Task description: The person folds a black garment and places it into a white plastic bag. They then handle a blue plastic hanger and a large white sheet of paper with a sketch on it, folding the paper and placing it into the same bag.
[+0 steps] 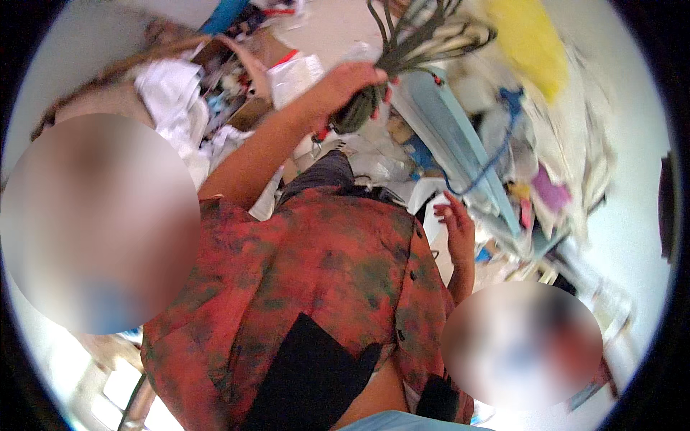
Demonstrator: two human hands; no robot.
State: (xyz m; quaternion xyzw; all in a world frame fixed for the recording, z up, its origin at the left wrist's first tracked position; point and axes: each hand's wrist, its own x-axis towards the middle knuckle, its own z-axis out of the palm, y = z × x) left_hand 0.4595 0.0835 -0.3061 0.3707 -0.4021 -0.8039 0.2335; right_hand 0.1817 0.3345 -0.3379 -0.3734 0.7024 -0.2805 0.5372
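My left hand is closed around a bundle of dark olive cords with small red parts at several ends. The loops of the cords fan out above my fist. Lower and to the right, my right hand is raised with bent fingers apart, and nothing shows in it. Close above it curves a blue cord, lying across a long light-blue panel or trough. A red and green patterned shirt on my own body fills the middle of the view.
An open cardboard box of mixed small items stands at the upper left, near white cloth or plastic. Clear plastic bags lie below my left hand. A yellow bag or cloth is at the upper right. Two areas are blurred.
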